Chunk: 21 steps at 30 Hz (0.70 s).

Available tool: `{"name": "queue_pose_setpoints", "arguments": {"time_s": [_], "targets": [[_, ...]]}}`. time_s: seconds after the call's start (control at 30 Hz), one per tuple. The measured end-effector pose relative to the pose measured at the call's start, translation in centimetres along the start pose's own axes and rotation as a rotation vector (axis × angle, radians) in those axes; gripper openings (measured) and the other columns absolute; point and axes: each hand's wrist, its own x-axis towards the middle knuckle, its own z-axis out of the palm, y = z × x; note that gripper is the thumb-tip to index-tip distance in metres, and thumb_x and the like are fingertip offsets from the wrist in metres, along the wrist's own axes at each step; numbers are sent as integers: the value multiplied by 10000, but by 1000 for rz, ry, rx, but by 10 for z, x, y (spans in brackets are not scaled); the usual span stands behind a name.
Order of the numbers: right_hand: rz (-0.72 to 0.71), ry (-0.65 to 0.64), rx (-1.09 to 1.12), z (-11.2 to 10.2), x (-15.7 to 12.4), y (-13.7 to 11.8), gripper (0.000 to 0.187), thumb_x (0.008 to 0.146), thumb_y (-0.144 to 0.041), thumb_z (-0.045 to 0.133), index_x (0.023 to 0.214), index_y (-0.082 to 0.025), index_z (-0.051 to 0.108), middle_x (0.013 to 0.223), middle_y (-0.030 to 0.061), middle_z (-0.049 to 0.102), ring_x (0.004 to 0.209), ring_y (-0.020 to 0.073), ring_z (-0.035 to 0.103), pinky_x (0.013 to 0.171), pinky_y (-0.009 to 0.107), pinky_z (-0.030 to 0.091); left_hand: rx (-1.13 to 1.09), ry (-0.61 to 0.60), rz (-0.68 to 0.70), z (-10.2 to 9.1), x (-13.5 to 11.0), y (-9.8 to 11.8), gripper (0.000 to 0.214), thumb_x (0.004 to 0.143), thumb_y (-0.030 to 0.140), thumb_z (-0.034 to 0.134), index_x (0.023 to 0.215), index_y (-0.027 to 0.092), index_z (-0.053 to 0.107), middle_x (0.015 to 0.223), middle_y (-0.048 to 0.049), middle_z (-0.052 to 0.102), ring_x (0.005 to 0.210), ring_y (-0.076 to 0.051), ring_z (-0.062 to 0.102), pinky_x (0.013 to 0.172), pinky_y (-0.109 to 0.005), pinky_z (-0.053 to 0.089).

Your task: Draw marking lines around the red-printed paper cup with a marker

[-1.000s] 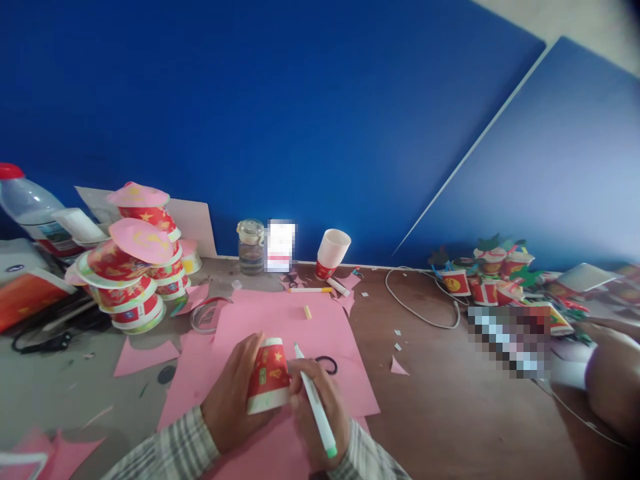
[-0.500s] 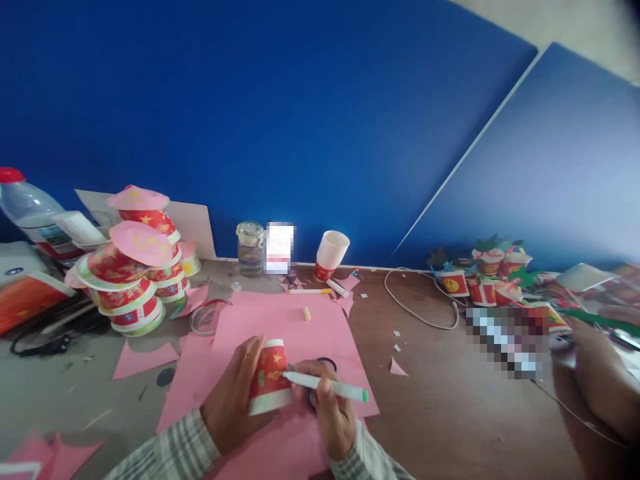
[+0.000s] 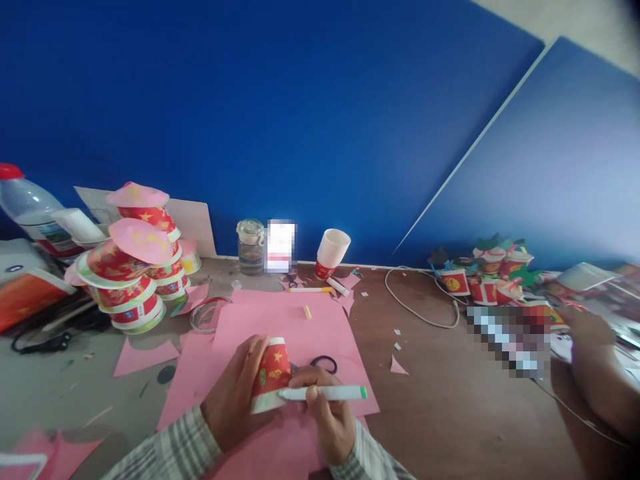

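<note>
We have the red paper cup just above the near half of the pink sheet, narrow end up and wide white-banded end down. Its long axis runs near-vertical in view, top leaning slightly right. Green marks show on the white band.

Left hand: fingers curled around the cup's left side, grasping it, spread only as wide as the cup. Thumb mostly hidden; we can't tell its exact contact.

Right hand: thumb and fingers pinched on the white marker, gap no wider than the barrel. Marker lies almost level, crosswise to the cup, tip pointing left, green end pointing right over the sheet's right part. Tip sits at the cup's lower white band; touching or just off, we can't tell.

Black loop rests on the sheet, just beyond the right hand. Small yellow piece lies on the sheet's far half; yellow-tipped marker at its far edge. Beyond that edge we see a tall white cup and a lidded jar. Decorated cup stacks stand left of the sheet. A co-worker's arm, blurred, is well right of it.
</note>
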Motion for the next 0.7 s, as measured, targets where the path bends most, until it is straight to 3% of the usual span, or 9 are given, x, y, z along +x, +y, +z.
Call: {"name": "queue_pose_setpoints", "arguments": {"time_s": [0.23,0.7], "targets": [[-84,-61,-41,1,3,-3,363,815,-429,419,743,-178,671,608,44,617,557,214,572,540,298,451,30,-11,-35,3,-4,-2,1070,442,643,591,1239,191,39,1192,-145,349,1075,-325,348,850,-458,383],[-87,-103,-50,1,5,-6,382,821,-438,403,769,-188,687,578,24,587,556,207,551,564,306,433,61,4,-34,3,-5,-1,1041,464,602,609,1240,187,54,1187,-139,369,1066,-325,364,838,-450,394]]}}
